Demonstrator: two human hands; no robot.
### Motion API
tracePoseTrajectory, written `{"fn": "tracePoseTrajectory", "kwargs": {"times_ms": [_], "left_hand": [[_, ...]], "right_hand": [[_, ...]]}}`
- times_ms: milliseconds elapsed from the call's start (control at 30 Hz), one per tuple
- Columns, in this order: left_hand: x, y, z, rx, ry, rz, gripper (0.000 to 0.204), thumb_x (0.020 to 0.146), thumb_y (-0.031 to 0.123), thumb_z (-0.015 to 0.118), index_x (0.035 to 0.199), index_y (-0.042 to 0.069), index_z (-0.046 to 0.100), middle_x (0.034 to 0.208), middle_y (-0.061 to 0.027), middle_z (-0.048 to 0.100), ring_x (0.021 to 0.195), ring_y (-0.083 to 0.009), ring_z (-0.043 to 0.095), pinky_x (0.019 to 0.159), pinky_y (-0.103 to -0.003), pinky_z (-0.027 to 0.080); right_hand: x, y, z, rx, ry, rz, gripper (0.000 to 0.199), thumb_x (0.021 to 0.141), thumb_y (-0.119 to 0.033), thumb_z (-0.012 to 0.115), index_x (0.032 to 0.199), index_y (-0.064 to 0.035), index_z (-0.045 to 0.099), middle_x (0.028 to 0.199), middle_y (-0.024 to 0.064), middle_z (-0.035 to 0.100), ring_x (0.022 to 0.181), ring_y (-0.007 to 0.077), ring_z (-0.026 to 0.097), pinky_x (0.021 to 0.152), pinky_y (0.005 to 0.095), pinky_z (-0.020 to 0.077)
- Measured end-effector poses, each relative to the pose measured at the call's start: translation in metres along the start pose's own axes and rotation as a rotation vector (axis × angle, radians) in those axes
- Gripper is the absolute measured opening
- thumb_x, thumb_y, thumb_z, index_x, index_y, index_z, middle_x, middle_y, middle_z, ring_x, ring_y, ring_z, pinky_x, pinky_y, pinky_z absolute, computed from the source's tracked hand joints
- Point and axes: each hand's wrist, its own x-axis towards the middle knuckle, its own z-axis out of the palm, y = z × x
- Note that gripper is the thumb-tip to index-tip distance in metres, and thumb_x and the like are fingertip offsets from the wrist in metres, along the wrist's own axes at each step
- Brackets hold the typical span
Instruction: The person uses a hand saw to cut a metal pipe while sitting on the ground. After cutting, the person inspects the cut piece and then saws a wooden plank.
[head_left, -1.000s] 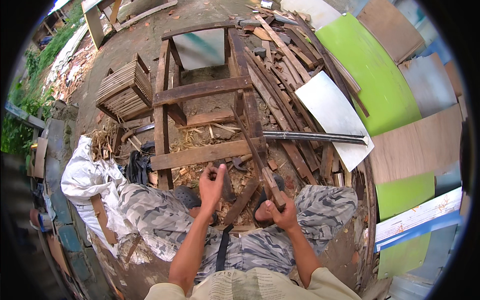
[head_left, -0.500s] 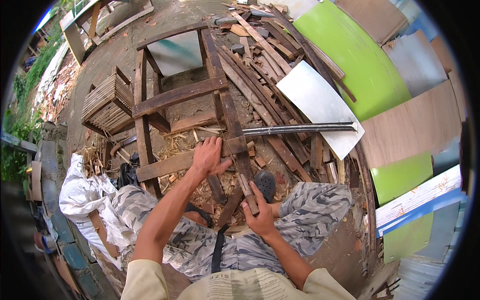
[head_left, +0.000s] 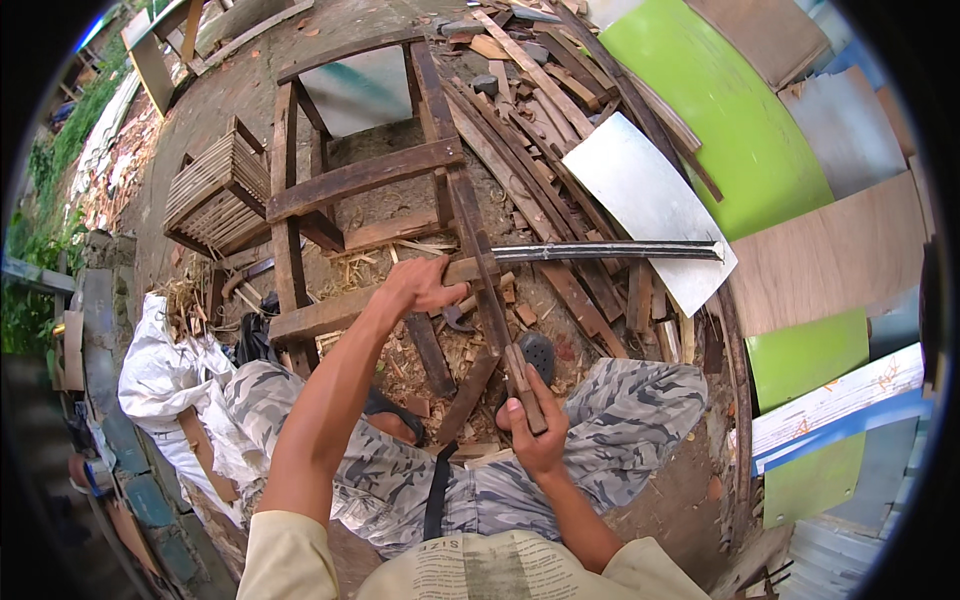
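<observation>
A dark wooden frame [head_left: 365, 187] with legs and crosspieces stands in front of me. My left hand [head_left: 425, 285] has its fingers curled over the near wooden rail [head_left: 335, 314], close to where it meets the frame's right leg. Low at the right, my right hand [head_left: 537, 430] grips a short wooden handle [head_left: 531, 405], its thumb lying along the side. The handle lines up with the right leg; whatever it joins at its far end is hard to make out. Below my left hand shows a curved grey metal piece [head_left: 456, 319], partly hidden.
A slatted wooden crate [head_left: 222, 195] stands left of the frame. A black bar [head_left: 610, 252] reaches right over a white sheet [head_left: 650, 205]. Scrap lumber [head_left: 540, 130] lies beyond, with a green panel [head_left: 720, 110] at right. A white sack [head_left: 165, 385] lies left of my legs.
My left hand has gone from lying spread near the joint to curling over the rail. My right hand and the wooden handle have shifted slightly right and down. The view has moved a little.
</observation>
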Motion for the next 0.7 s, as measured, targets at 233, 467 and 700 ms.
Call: {"fn": "tracePoseTrajectory", "kwargs": {"times_ms": [233, 467, 700], "left_hand": [[0.008, -0.008, -0.003, -0.088, -0.066, 0.009, 0.072, 0.085, 0.06, 0.048, 0.108, -0.007, 0.064, 0.097, -0.0314, 0.069, 0.09, -0.0443, 0.066, 0.083, -0.054, 0.05], [0.017, -0.014, -0.003, -0.114, -0.112, 0.028, 0.07, 0.09, 0.06, 0.044, 0.099, -0.007, 0.065, 0.088, -0.0273, 0.069, 0.081, -0.0389, 0.064, 0.079, -0.053, 0.048], [0.017, -0.019, -0.003, -0.118, -0.119, 0.043, 0.067, 0.095, 0.057, 0.039, 0.094, -0.007, 0.062, 0.084, -0.0236, 0.066, 0.074, -0.0358, 0.058, 0.075, -0.053, 0.045]], "right_hand": [[-0.009, -0.002, 0.005, 0.011, -0.005, -0.03, 0.048, 0.094, -0.01, 0.067, 0.139, 0.0058, 0.059, 0.105, 0.0196, 0.075, 0.083, 0.0161, 0.07, 0.074, 0.0281, 0.0545], [-0.015, -0.007, 0.004, -0.104, -0.021, -0.152, 0.05, 0.094, -0.009, 0.067, 0.14, 0.0069, 0.057, 0.1, 0.0202, 0.074, 0.076, 0.0177, 0.071, 0.068, 0.0292, 0.0555], [-0.046, -0.014, -0.005, -0.156, -0.062, -0.138, 0.05, 0.092, -0.007, 0.069, 0.135, 0.013, 0.056, 0.112, 0.0264, 0.073, 0.084, 0.0278, 0.077, 0.071, 0.034, 0.0588]]}}
